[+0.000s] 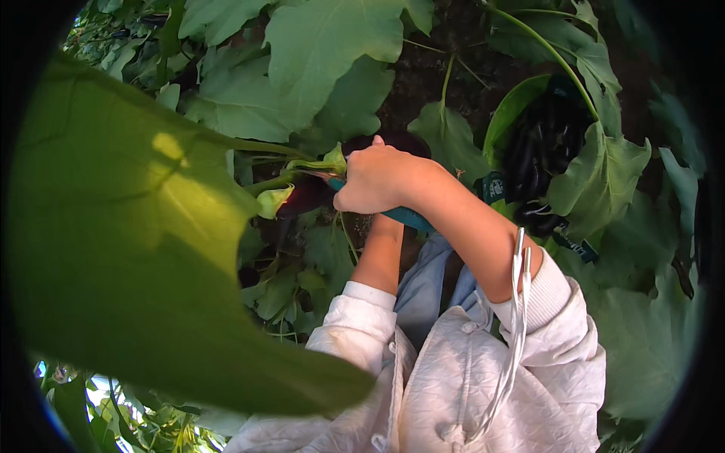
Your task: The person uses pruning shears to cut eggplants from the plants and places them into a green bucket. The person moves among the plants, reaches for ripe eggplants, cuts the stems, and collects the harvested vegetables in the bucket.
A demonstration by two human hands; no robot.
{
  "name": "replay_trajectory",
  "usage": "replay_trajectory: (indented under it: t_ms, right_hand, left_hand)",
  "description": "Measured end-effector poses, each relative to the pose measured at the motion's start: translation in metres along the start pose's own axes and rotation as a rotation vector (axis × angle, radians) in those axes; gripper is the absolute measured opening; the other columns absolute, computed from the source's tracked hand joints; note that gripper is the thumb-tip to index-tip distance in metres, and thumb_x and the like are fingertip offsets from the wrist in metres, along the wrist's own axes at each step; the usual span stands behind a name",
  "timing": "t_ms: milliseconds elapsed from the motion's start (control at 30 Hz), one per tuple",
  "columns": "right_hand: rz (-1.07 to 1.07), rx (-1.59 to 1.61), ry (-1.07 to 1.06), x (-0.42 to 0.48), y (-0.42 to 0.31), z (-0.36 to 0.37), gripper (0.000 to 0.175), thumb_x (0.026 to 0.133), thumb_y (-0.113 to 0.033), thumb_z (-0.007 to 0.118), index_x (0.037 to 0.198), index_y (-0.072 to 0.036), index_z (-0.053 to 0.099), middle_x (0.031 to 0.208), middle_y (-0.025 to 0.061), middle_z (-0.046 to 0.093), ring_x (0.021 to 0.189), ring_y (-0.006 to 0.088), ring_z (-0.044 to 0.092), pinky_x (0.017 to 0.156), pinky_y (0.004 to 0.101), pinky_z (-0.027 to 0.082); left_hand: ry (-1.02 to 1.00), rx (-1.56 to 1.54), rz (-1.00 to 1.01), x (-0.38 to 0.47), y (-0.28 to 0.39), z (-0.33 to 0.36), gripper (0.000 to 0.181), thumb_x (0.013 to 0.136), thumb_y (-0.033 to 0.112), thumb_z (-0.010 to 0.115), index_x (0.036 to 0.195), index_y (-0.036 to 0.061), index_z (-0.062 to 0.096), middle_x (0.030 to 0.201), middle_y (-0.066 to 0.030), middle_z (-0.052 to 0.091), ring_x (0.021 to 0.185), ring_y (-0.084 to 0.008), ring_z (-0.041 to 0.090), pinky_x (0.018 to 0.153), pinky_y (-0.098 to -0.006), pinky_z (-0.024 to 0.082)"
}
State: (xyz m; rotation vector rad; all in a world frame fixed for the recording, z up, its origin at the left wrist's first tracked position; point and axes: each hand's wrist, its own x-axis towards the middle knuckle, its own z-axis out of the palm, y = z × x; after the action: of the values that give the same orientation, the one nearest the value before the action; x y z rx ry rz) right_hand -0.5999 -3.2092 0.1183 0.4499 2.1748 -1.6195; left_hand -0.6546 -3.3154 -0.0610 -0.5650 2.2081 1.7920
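Note:
My right hand (pixel 374 180) is closed around a tool with a teal handle (pixel 410 218), whose front end is close to the green stems of the eggplants. A dark purple eggplant (pixel 416 144) lies just beyond the knuckles. Left of the fingers hangs a second eggplant (pixel 307 197) with a pale green cap (pixel 273 201). My left forearm (pixel 382 249) reaches up beneath the right hand, which hides my left hand; its grip cannot be seen. The tool's working end is mostly hidden too.
A green bucket (pixel 495 127) full of dark eggplants (pixel 541 141) stands at the right, partly behind leaves. Dark bands bearing writing lie by it. A large blurred leaf (pixel 124 255) covers much of the left side. Eggplant leaves (pixel 334 51) and stalks surround the hands over dark soil.

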Motion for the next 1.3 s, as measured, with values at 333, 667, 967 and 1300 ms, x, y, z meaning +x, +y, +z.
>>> replay_trajectory:
  t_ms: [333, 667, 967, 1300]
  right_hand:
    - [0.124, 0.13, 0.145, 0.0, 0.004, 0.028, 0.042, 0.071, -0.019, 0.054, 0.105, 0.005, 0.066, 0.11, 0.0286, 0.064, 0.106, 0.043, 0.062, 0.102, 0.0504, 0.04]
    - [0.148, 0.073, 0.28, -0.078, 0.082, 0.075, 0.05, 0.071, -0.035, 0.069, 0.103, 0.002, 0.06, 0.093, 0.0226, 0.067, 0.09, 0.0381, 0.066, 0.081, 0.0437, 0.053]
    - [0.538, 0.668, 0.779, -0.222, 0.223, 0.225, 0.087, 0.063, -0.032, 0.086, 0.128, 0.007, 0.043, 0.115, 0.0226, 0.061, 0.103, 0.0301, 0.063, 0.09, 0.037, 0.049]
    - [0.904, 0.381, 1.0, -0.235, 0.275, 0.204, 0.066, 0.072, -0.032, 0.079, 0.123, 0.0, 0.05, 0.102, 0.0195, 0.067, 0.093, 0.0315, 0.065, 0.082, 0.0394, 0.049]
  left_hand:
    - [-0.548, -0.009, -0.283, 0.009, -0.04, -0.041, 0.071, 0.079, 0.037, 0.078, 0.131, 0.0004, 0.045, 0.121, -0.0128, 0.058, 0.106, -0.0226, 0.059, 0.088, -0.0377, 0.05]
    - [-1.136, 0.328, -0.354, -0.038, -0.06, -0.103, 0.069, 0.081, 0.038, 0.076, 0.133, 0.0039, 0.046, 0.121, -0.0096, 0.059, 0.107, -0.0202, 0.059, 0.088, -0.0362, 0.05]
    - [-1.368, 0.729, -0.589, -0.164, -0.103, -0.126, 0.073, 0.089, 0.059, 0.058, 0.135, 0.0049, 0.041, 0.127, -0.0116, 0.054, 0.114, -0.022, 0.056, 0.089, -0.0389, 0.051]
    - [-0.512, 0.114, 0.14, 0.009, -0.011, -0.165, 0.026, 0.085, 0.005, 0.067, 0.108, 0.0028, 0.057, 0.091, -0.0078, 0.065, 0.067, -0.0103, 0.059, 0.058, -0.0202, 0.049]
